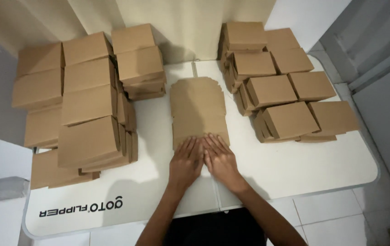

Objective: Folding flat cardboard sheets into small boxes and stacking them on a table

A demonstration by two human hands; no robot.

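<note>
left hand [186, 160]: bare, no glove, ring or watch | right hand [221, 160]: bare likewise | forearms: unsleeved, entering from 6 o'clock | dark garment at 6 o'clock edge

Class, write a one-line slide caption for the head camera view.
Both hands, left hand and right hand, press a flat cardboard box blank on a white table between stacks of folded boxes.

We are looking at folded brown cardboard boxes [90, 102] sitting piled in leaning stacks at the left of the white worktop [295, 168], and more boxes [290, 120] standing in rows at its right. A pale curtain [190, 27] is hanging behind, and white floor tiles [331, 218] are showing below.
</note>
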